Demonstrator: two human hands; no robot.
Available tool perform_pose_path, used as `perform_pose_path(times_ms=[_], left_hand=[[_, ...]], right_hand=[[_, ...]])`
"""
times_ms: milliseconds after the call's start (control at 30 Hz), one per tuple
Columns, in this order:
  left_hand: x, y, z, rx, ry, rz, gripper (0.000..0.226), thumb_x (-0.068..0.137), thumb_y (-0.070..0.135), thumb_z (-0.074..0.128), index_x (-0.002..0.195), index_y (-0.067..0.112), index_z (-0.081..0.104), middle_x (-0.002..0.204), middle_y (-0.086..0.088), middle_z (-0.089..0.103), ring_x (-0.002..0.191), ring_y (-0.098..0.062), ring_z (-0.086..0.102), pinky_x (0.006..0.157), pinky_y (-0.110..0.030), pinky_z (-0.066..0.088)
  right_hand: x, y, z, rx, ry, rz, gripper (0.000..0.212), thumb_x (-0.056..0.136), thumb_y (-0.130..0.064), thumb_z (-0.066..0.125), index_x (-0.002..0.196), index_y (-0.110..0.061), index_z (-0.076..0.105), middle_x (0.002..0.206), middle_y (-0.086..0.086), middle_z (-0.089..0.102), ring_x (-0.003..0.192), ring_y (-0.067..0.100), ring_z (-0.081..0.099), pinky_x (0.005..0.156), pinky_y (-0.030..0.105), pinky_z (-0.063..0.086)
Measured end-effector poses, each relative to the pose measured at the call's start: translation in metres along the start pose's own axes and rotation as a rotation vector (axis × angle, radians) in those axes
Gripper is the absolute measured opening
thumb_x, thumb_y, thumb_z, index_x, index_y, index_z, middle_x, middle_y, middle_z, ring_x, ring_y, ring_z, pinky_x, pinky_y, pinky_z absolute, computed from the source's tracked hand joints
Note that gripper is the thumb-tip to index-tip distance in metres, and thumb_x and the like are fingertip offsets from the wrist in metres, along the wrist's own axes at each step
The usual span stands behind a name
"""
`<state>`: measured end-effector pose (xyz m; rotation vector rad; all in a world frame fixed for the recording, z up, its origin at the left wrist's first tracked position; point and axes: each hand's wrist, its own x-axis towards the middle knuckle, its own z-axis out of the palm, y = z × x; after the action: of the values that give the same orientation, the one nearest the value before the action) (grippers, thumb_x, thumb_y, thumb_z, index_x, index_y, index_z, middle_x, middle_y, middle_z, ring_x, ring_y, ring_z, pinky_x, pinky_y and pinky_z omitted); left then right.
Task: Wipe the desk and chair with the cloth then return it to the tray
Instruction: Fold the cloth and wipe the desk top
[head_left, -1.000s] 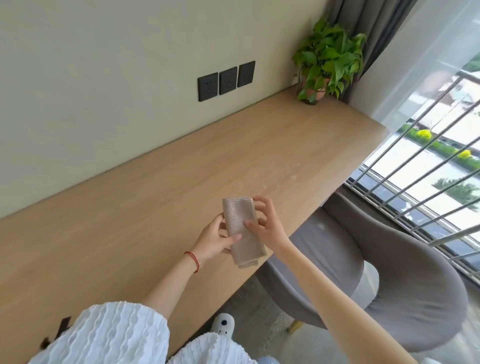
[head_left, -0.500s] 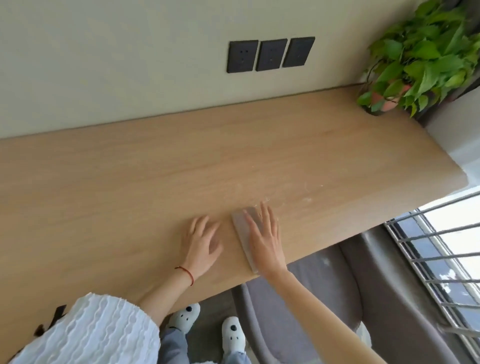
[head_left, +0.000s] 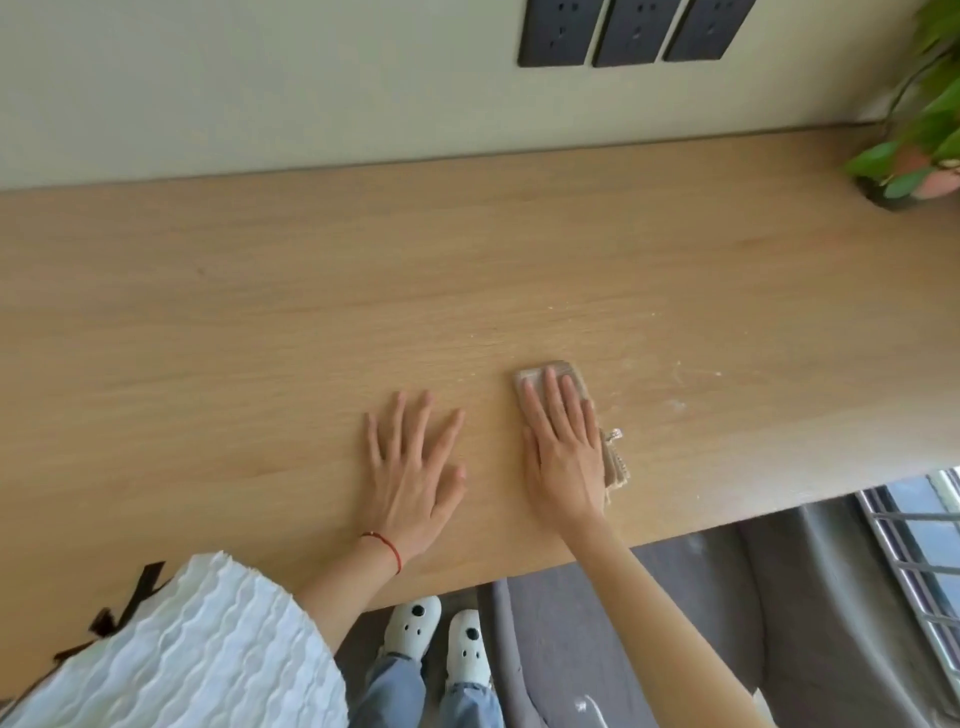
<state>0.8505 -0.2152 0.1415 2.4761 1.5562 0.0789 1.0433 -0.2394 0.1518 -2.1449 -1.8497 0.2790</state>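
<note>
Right hand flat on cloth near desk edge; left hand open

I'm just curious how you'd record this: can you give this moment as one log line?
stage: desk wiping | right hand: flat on folded beige cloth | left hand: flat on light wooden desk | pale crumbs: right of cloth

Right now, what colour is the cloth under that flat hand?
Beige-tan, a ribbed weave; the cloth lies under the right hand, as the head view shows.
</note>
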Motion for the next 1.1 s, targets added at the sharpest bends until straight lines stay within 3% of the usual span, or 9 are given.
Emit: perform_pose_path(times_ms=[100,167,267,433,533,600,733,833,1100], left_hand=[[0.001,-0.001,0.001,-0.006,0.013,-0.007,0.061,0.087,0.048,0.034,0.145,0.03,0.029,0.156,-0.011,0.023,0.145,-0.035,0.009,0.114,-0.061,0.004],[0.001,-0.002,0.002,-0.017,0.018,-0.013,0.061,0.087,0.048,0.034,0.145,0.029,0.03,0.157,-0.012,0.022,0.145,-0.034,0.009,0.115,-0.062,0.005],[-0.001,0.0,-0.003,-0.053,0.017,-0.061,0.064,0.088,0.046,0.032,0.146,0.02,0.029,0.156,-0.016,0.021,0.146,-0.034,0.009,0.115,-0.063,0.011],[-0.007,0.003,-0.013,-0.072,0.022,-0.187,0.068,0.087,0.043,0.029,0.146,0.012,0.028,0.156,-0.022,0.018,0.144,-0.039,0.012,0.114,-0.062,0.011],[-0.006,0.006,-0.017,-0.055,-0.008,-0.195,0.069,0.086,0.045,0.025,0.146,0.01,0.03,0.154,-0.024,0.022,0.143,-0.041,0.016,0.114,-0.064,0.012],[-0.005,0.006,-0.018,-0.039,-0.016,-0.189,0.07,0.087,0.047,0.023,0.145,0.01,0.031,0.154,-0.023,0.023,0.143,-0.041,0.017,0.113,-0.064,0.012],[-0.002,0.004,-0.013,-0.007,-0.017,-0.179,0.071,0.088,0.051,0.021,0.146,0.011,0.03,0.155,-0.02,0.022,0.144,-0.04,0.015,0.113,-0.065,0.011],[-0.001,0.002,-0.007,0.038,-0.024,-0.155,0.072,0.088,0.054,0.02,0.146,0.013,0.028,0.156,-0.017,0.022,0.144,-0.039,0.014,0.113,-0.066,0.009],[-0.002,0.006,-0.016,0.042,-0.078,-0.194,0.069,0.085,0.048,0.025,0.145,0.016,0.033,0.156,-0.012,0.023,0.145,-0.035,0.014,0.114,-0.064,0.009]], right_hand=[[0.046,0.001,0.005,0.003,0.036,0.225,0.054,0.102,-0.016,0.03,0.152,-0.016,0.011,0.161,0.002,0.011,0.149,0.018,0.005,0.123,0.039,0.005],[0.069,-0.017,0.013,0.05,0.049,0.282,0.064,0.096,-0.001,0.031,0.153,-0.016,0.006,0.162,0.002,0.006,0.149,0.018,0.0,0.122,0.036,-0.001],[0.071,-0.042,0.018,0.049,-0.014,0.108,0.07,0.092,0.006,0.027,0.153,-0.018,0.003,0.162,-0.001,0.002,0.149,0.016,-0.004,0.121,0.031,-0.006],[-0.006,-0.021,-0.003,0.046,-0.216,-0.333,0.055,0.101,-0.014,0.031,0.152,-0.022,0.012,0.161,-0.006,0.01,0.149,0.012,0.002,0.123,0.031,0.002],[-0.033,0.021,-0.016,0.011,-0.216,-0.389,0.057,0.1,-0.014,0.041,0.151,-0.02,0.017,0.159,-0.006,0.013,0.148,0.016,0.01,0.122,0.033,0.005],[-0.021,0.053,-0.026,-0.066,-0.179,-0.251,0.056,0.101,-0.016,0.038,0.15,-0.018,0.011,0.158,-0.003,0.007,0.148,0.02,0.005,0.122,0.042,0.01],[0.047,0.105,-0.042,-0.095,-0.013,0.302,0.056,0.102,-0.026,0.032,0.152,-0.011,0.011,0.161,0.012,0.002,0.149,0.027,-0.003,0.122,0.046,0.005],[0.092,0.094,-0.035,-0.036,0.024,0.433,0.057,0.103,-0.03,0.029,0.151,-0.007,0.011,0.161,0.014,0.002,0.149,0.029,-0.001,0.121,0.044,0.0],[0.075,-0.032,0.005,0.019,-0.178,-0.143,0.052,0.104,-0.024,0.028,0.152,-0.015,0.008,0.161,0.005,0.002,0.149,0.021,-0.004,0.121,0.033,-0.006]])
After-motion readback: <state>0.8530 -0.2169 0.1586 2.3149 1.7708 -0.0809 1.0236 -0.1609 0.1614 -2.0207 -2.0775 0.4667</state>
